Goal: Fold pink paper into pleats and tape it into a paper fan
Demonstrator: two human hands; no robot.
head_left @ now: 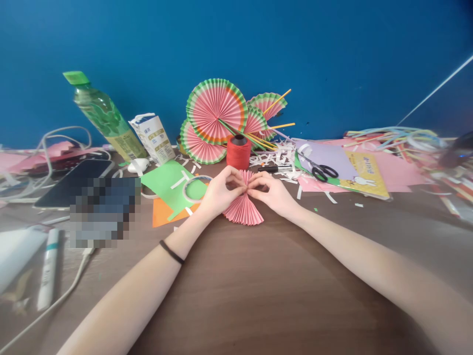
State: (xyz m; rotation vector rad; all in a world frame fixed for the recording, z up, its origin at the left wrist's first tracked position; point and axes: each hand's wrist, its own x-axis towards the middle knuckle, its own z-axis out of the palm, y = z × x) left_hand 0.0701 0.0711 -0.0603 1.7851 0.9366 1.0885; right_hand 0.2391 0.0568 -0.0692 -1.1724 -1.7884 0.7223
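Observation:
A pink pleated paper fan [244,212] is gathered at its middle and spreads out above and below, over the front of the table. My left hand [224,191] pinches it at the gathered middle from the left, thumb and forefinger together. From the right, my right hand [272,193] pinches the same spot, its fingertips almost touching the left ones. Whether a thread lies between the fingertips is too small to tell. Just behind the fan stands a spool of red thread [238,154]. A black pen [275,168] lies beyond my right hand.
Finished round paper fans [217,111] lean against the blue wall. Black-handled scissors [320,170] rest on coloured paper at right. Left are a roll of tape [187,191], green paper [162,180], a milk carton [154,138], a green bottle [105,111], a phone [76,182] and a marker [48,271].

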